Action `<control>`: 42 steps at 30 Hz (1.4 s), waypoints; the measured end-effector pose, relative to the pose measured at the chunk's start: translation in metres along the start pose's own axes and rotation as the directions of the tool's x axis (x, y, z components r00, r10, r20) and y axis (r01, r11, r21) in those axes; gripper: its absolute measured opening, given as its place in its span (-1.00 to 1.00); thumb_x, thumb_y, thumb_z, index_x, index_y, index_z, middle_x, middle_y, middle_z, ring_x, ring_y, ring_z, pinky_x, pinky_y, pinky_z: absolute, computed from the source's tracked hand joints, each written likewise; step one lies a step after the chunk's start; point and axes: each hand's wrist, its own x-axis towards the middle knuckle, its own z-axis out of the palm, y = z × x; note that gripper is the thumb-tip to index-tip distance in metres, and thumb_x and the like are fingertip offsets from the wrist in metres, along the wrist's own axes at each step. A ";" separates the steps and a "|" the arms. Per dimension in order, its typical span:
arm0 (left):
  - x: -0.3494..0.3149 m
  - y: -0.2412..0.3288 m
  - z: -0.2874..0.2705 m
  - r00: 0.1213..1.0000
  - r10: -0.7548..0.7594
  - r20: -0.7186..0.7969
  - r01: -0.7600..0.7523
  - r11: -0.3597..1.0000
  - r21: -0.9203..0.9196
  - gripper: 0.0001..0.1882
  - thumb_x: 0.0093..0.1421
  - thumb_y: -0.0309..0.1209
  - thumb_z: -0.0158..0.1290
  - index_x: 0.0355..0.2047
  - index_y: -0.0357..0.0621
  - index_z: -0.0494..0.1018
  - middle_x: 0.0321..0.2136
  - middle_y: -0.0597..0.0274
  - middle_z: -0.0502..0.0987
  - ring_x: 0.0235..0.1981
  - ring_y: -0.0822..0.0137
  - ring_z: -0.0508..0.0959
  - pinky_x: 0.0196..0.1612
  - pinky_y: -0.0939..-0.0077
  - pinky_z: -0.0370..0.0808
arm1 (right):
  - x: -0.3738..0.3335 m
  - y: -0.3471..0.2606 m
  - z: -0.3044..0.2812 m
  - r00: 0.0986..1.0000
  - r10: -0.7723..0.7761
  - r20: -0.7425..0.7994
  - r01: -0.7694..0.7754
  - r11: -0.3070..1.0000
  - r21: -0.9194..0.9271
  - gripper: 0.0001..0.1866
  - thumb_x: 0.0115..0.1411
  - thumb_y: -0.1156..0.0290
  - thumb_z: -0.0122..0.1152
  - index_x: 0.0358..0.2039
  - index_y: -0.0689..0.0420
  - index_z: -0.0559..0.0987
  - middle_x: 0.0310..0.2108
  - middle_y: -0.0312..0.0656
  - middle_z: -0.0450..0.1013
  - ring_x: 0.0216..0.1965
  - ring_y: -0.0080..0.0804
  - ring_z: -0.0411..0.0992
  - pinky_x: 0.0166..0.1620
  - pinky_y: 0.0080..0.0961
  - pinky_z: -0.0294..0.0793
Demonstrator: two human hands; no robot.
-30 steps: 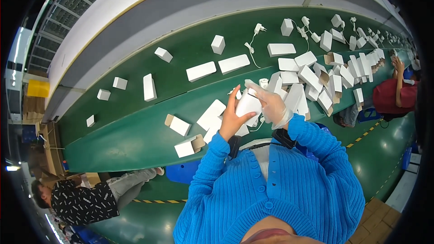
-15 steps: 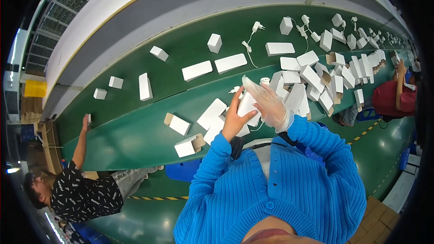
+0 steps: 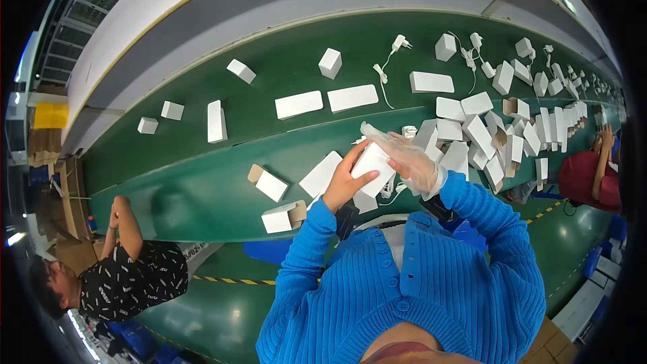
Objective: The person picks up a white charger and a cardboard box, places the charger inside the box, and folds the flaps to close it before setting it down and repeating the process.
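Both my hands hold a small white box (image 3: pixel 373 166) between them, above the near green work surface. My bare left hand (image 3: pixel 347 180) grips its left side, with the thumb across the near face. My right hand (image 3: pixel 416 164), in a loose clear glove, presses the right side and far end with its thumb and fingers. White cable (image 3: pixel 392 193) lies just below the box, partly hidden. A white plug adapter (image 3: pixel 408 132) sits beyond my right hand. Left of my hands rest a white box with an open brown-lined flap (image 3: pixel 272 185), another open box (image 3: pixel 280 218) and a closed white box (image 3: pixel 321 174).
Many white boxes (image 3: pixel 478 136) are heaped to the right. Along the far green belt (image 3: pixel 182 155) stand spaced white boxes (image 3: pixel 353 98) and adapters with cables (image 3: pixel 400 43). A co-worker in a black patterned shirt (image 3: pixel 135 286) is at the left; another in red (image 3: pixel 586 178) is at the far right.
My view has shifted slightly, and the box stays between my hands. The left co-worker's arm has drawn back from the belt, and the hands are now together.
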 end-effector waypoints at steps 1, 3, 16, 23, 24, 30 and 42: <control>0.000 0.000 0.000 1.000 -0.001 -0.005 0.001 1.000 -0.002 -0.22 0.03 -0.32 0.19 0.21 -0.23 0.09 0.04 0.06 0.31 0.05 0.27 0.34 0.09 0.45 0.26 | 0.000 0.000 0.001 1.000 -0.027 -0.003 0.026 0.998 -0.064 -0.48 0.26 0.41 -0.15 0.24 0.08 0.12 0.18 -0.07 0.18 0.20 -0.18 0.15 0.30 -0.30 -0.10; 0.001 -0.002 0.001 1.000 -0.019 -0.004 0.019 0.999 -0.032 -0.23 0.02 -0.32 0.19 0.20 -0.23 0.10 0.04 0.06 0.32 0.05 0.27 0.34 0.09 0.45 0.25 | 0.001 0.002 0.001 0.998 -0.056 0.000 0.055 0.991 -0.124 -0.49 0.26 0.39 -0.18 0.24 0.08 0.12 0.18 -0.07 0.17 0.20 -0.19 0.14 0.30 -0.30 -0.13; -0.008 -0.006 -0.010 0.998 -0.043 -0.049 0.042 0.999 -0.021 -0.21 0.03 -0.33 0.21 0.20 -0.26 0.08 0.06 0.09 0.31 0.07 0.32 0.32 0.11 0.46 0.24 | 0.019 -0.011 -0.005 0.988 -0.011 0.153 -0.008 0.992 0.128 -0.41 0.25 0.19 -0.13 0.26 0.07 0.07 0.25 -0.07 0.06 0.28 -0.12 -0.01 0.31 -0.22 -0.22; -0.011 0.005 -0.021 0.973 0.205 -0.105 -0.136 0.878 0.458 -0.34 -0.08 -0.29 0.27 0.02 -0.24 0.29 -0.11 -0.04 0.44 -0.06 0.12 0.45 0.00 0.32 0.35 | 0.034 -0.038 -0.003 0.912 -0.232 0.338 0.338 0.893 -0.297 -0.26 0.13 0.11 0.05 0.27 0.04 0.05 0.29 -0.09 -0.04 0.29 -0.14 -0.04 0.29 -0.10 -0.26; -0.007 0.015 -0.034 0.976 0.216 -0.008 -0.171 0.796 0.580 -0.37 -0.11 -0.28 0.29 -0.04 -0.22 0.33 -0.16 -0.07 0.47 -0.11 0.06 0.48 -0.02 0.29 0.37 | 0.037 -0.035 -0.007 0.945 -0.205 0.256 0.275 0.920 -0.281 -0.28 0.17 0.03 -0.08 0.27 0.07 0.05 0.28 -0.08 -0.01 0.29 -0.13 -0.04 0.28 -0.12 -0.22; 0.077 0.035 -0.156 0.723 0.323 -0.611 0.009 0.880 0.475 -0.45 -0.18 -0.39 0.31 -0.18 -0.21 0.32 -0.33 0.03 0.50 -0.26 0.19 0.52 -0.19 0.33 0.44 | 0.033 -0.001 -0.027 0.965 0.131 -0.228 -0.055 0.949 0.310 -0.26 0.24 -0.16 -0.36 0.28 0.09 0.02 0.28 -0.11 -0.01 0.30 -0.18 -0.04 0.26 -0.18 -0.06; 0.137 -0.067 -0.307 0.589 0.283 -0.757 0.281 0.806 0.521 -0.32 -0.33 -0.48 0.37 -0.15 -0.28 0.31 -0.26 0.02 0.51 -0.21 0.10 0.51 -0.08 0.27 0.42 | 0.038 -0.011 -0.031 0.980 0.201 0.016 0.026 -0.206 0.978 -0.21 0.19 -0.28 -0.45 0.31 -0.07 -0.06 0.33 -0.20 -0.12 0.31 -0.18 -0.10 0.23 -0.01 0.01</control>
